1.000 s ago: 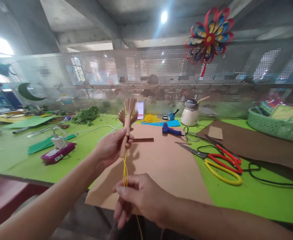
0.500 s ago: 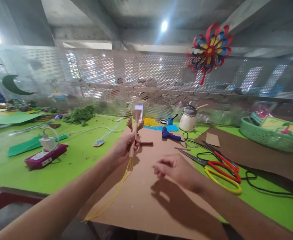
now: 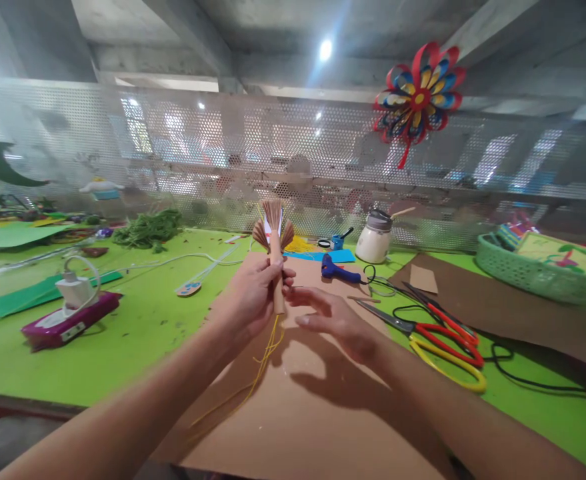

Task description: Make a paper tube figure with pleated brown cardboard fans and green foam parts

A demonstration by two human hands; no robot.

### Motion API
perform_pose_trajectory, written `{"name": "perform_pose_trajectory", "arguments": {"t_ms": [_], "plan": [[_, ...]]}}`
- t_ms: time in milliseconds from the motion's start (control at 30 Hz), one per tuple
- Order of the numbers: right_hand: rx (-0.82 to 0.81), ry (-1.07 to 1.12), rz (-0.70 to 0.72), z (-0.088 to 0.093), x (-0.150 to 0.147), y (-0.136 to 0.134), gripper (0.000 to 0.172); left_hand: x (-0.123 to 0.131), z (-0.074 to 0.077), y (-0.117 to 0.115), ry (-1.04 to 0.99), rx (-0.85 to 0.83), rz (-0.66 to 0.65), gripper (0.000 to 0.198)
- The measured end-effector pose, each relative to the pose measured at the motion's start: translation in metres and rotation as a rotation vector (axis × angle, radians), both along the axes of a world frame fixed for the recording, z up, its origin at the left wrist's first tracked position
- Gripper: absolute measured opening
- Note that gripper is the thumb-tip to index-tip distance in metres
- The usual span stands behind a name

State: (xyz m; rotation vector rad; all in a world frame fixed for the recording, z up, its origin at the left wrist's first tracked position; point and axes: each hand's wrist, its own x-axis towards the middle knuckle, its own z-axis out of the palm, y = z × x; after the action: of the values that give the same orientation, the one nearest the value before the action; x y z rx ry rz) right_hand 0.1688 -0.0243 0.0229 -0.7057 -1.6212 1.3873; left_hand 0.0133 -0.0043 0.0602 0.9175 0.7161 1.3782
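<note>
Head view: both hands are raised over a brown card sheet (image 3: pixel 323 413) that lies on the green table (image 3: pixel 137 333).
Left hand (image 3: pixel 253 297): closed around a rolled tan paper stem (image 3: pixel 277 301), holding it upright.
Right hand (image 3: pixel 335 320): fingers spread and loose, holding nothing; the fingertips are just beside the stem, and contact cannot be told.
Stem: a smooth, slim tube with three fans of finely cut fringe at the top.
Yellow strands (image 3: pixel 267 347): thin, limp cords that hang from below the left hand down onto the card.
Step in hand: by the look of it, steadying the stem while the free hand comes in to it.
Next move calls for: a firm left grip and a light pinch, since the fringe would crush easily.
Right of the right hand: red and yellow scissors (image 3: pixel 447 340), lying flat.
Beyond the hands: a blue glue gun (image 3: pixel 340 269).
</note>
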Motion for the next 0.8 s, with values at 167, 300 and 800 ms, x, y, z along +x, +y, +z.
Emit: {"name": "perform_pose_trajectory", "arguments": {"t_ms": [167,300,800], "plan": [[-0.051,-0.104,0.065,-0.015,-0.026,-0.037,0.035,-0.003,0.009,0.01,0.022,0.002,-0.011,0.012],[0.215,-0.516,-0.115,-0.021,-0.013,-0.011,0.021,-0.03,0.008,0.021,0.026,-0.035,0.048,0.015],[0.581,-1.051,-0.382,-0.042,-0.022,0.097,0.013,-0.061,-0.045,0.036,0.061,-0.112,0.029,0.008]]}}
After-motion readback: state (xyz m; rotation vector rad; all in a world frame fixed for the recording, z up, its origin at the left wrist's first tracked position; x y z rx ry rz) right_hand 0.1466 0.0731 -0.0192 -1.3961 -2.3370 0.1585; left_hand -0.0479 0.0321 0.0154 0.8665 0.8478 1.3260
